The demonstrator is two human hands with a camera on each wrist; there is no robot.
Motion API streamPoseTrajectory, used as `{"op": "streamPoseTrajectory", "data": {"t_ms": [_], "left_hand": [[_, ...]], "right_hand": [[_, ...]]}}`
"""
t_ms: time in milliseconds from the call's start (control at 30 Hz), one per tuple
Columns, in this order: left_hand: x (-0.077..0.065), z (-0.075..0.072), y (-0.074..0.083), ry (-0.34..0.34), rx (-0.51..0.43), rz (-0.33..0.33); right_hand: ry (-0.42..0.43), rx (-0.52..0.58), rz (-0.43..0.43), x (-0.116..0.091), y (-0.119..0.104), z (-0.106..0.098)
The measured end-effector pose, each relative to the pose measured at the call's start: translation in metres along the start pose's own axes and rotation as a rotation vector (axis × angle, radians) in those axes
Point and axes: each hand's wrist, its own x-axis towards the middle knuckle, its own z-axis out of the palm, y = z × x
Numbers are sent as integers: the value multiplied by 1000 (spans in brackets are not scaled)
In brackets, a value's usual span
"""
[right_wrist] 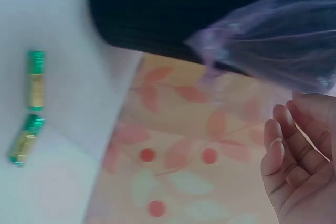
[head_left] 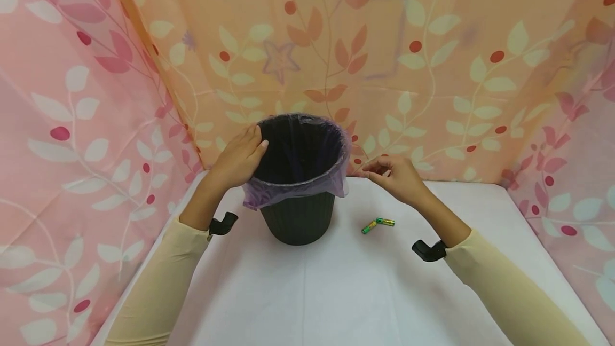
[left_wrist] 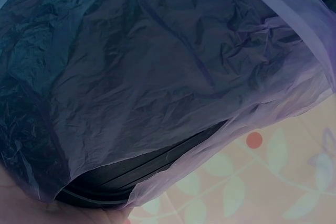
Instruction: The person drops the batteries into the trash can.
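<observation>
A black bin [head_left: 298, 220] stands upright on the white table, lined with a thin purple plastic bag [head_left: 307, 190] folded outward over its rim. My left hand [head_left: 237, 159] rests on the bin's left rim, its fingers fairly straight against the bag. Only a strip of that palm [left_wrist: 31, 198] shows in the left wrist view, beside the black rim and the wrinkled bag. To the right of the bin, my right hand [head_left: 396, 178] is raised with fingers loosely bent. Nothing shows between those fingers in the right wrist view, where the bag's edge [right_wrist: 310, 80] hangs close to them.
Two green and gold batteries, one nearer [head_left: 369, 227] and one farther right [head_left: 386, 221], lie on the white tablecloth [head_left: 307, 292] right of the bin. Leaf-patterned cloth [head_left: 432, 95] hangs close behind the bin, with pink cloth [head_left: 96, 175] along the left side.
</observation>
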Motion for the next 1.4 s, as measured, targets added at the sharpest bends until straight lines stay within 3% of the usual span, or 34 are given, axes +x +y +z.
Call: {"op": "streamPoseTrajectory", "data": {"t_ms": [267,500,700,967,1400], "left_hand": [[-1,0,1,9,2,1],[-1,1,0,19,2,10],[-1,1,0,20,0,7],[-1,1,0,19,5,11],[-2,1,1,27,-5,17]], "right_hand": [[-116,-89,64,-30,34,18],[-243,-294,164,-53,59,28],[-317,-309,236,-64,76,33],[-354,-419,311,-73,90,42],[-313,-410,301,-76,104,49]]}}
